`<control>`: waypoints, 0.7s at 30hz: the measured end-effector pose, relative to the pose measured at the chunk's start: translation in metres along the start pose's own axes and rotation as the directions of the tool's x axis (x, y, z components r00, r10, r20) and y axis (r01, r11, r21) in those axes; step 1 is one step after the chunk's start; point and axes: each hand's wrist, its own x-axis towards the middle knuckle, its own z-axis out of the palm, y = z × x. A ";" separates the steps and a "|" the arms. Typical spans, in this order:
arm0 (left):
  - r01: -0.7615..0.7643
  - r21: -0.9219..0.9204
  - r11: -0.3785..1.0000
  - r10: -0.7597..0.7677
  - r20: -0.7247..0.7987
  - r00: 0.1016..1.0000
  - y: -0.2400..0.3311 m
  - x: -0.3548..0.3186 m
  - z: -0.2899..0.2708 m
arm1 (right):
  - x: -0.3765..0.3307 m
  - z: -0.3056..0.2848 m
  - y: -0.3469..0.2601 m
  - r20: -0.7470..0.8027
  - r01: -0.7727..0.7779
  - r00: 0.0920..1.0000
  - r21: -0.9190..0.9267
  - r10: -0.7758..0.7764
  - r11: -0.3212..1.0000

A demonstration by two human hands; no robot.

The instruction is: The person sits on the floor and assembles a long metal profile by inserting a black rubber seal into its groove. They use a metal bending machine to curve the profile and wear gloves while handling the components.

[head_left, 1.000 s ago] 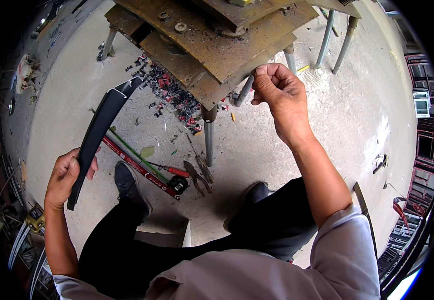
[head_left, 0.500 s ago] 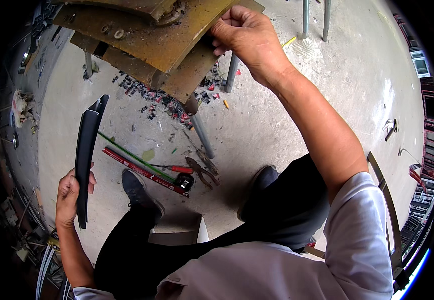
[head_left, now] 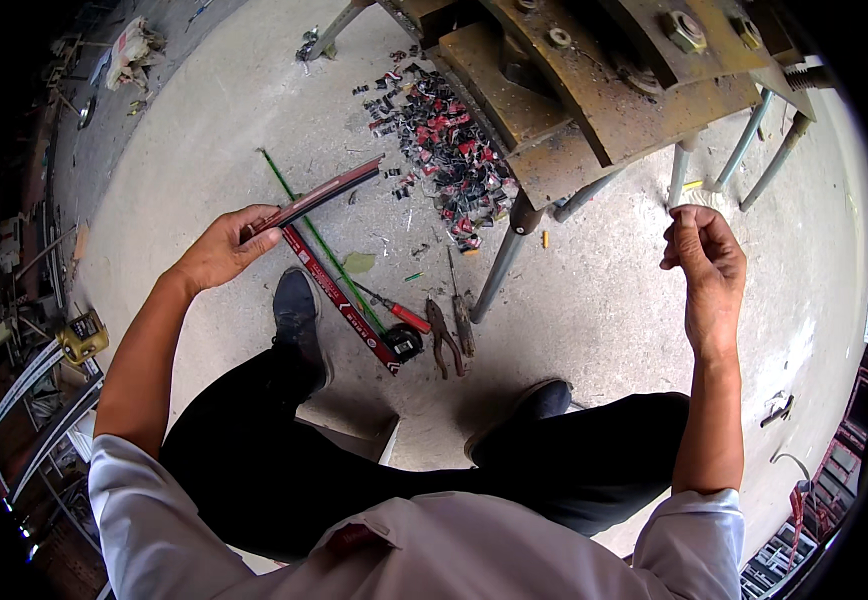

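My left hand [head_left: 222, 248] grips one end of a short length of dark metal profile [head_left: 326, 192], which shows a reddish-brown side. The profile points up and right, toward the rusty metal press [head_left: 609, 120] with its stacked plates and bolts. To the right of the press's near corner, my right hand [head_left: 706, 272] is held up by itself. Its thumb is pinched against curled fingers, and whatever may be between them is too small or hidden to make out. The right hand touches nothing else that I can see.
Below the press lies a heap of small black and red offcuts [head_left: 454, 150]. On the floor between my feet are pliers [head_left: 441, 335], a red-handled screwdriver [head_left: 409, 318], a black tape measure [head_left: 403, 343], a red printed strip [head_left: 339, 300] and a green rod [head_left: 319, 240]. Press legs [head_left: 502, 270] stand nearby.
My left hand has swung the profile from upright to slanting right and brought it inward. My right hand has come away from the press plates, moving right and down. The view has shifted left.
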 end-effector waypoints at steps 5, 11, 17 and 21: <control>-0.084 0.342 0.936 0.069 0.056 0.996 -0.054 0.049 0.025 | -0.032 -0.017 0.032 -0.045 -0.138 0.990 -0.128 0.133 0.982; -0.119 0.451 0.884 0.116 0.034 0.993 -0.090 0.092 0.060 | -0.069 0.009 0.044 -0.093 -0.323 0.946 -0.253 0.309 0.912; -0.340 0.414 0.845 0.352 0.051 0.935 -0.066 0.060 0.035 | -0.112 0.121 0.037 0.124 -0.448 0.872 -0.193 0.474 0.873; -0.432 0.360 0.827 0.439 0.065 0.896 -0.008 0.014 -0.008 | -0.116 0.207 -0.023 0.329 -0.553 0.773 -0.070 0.543 0.830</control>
